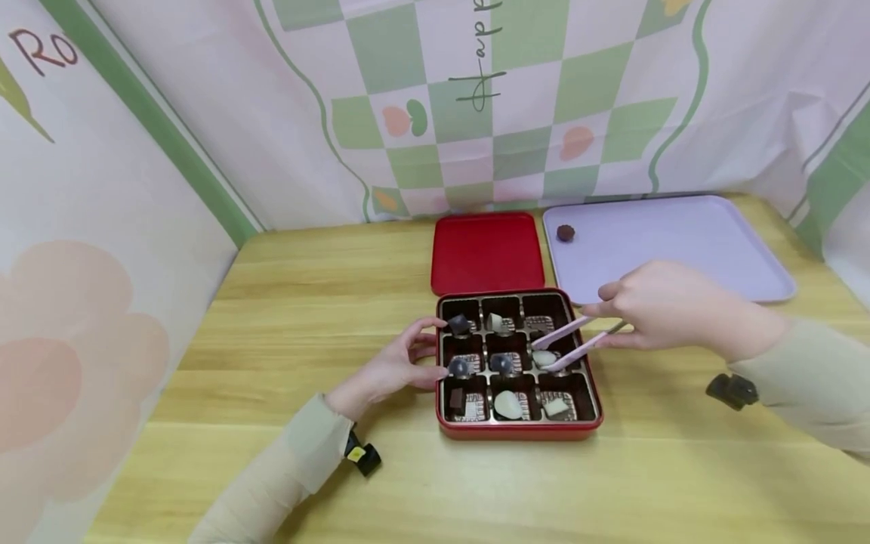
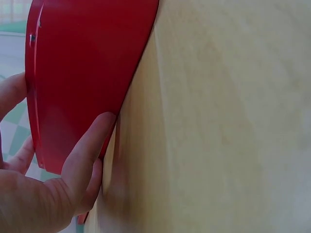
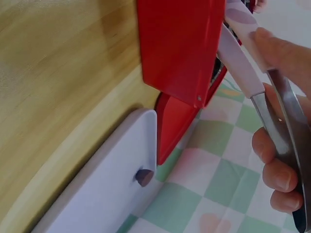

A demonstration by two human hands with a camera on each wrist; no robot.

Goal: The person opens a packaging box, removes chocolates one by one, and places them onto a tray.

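A red tin box (image 1: 519, 433) with a divided insert stands on the table. Dark and white chocolates fill most compartments, among them a round white one (image 1: 508, 404) and a dark cube (image 1: 458, 325); the back right compartment holds none. My left hand (image 1: 390, 369) rests against the tin's left wall, thumb (image 2: 83, 150) on its side and a fingertip at the rim. With my right hand (image 1: 669, 310) I grip lavender-tipped metal tongs (image 3: 240, 65). Their tips reach into the middle right compartment, one on either side of a white chocolate (image 1: 544, 358).
Behind the tin lies its red lid (image 1: 485, 253). To the lid's right is a lavender tray (image 1: 680, 238) with one brown fluted chocolate (image 1: 566, 233) near its left edge. A patterned cloth (image 1: 462, 113) hangs along the table's back.
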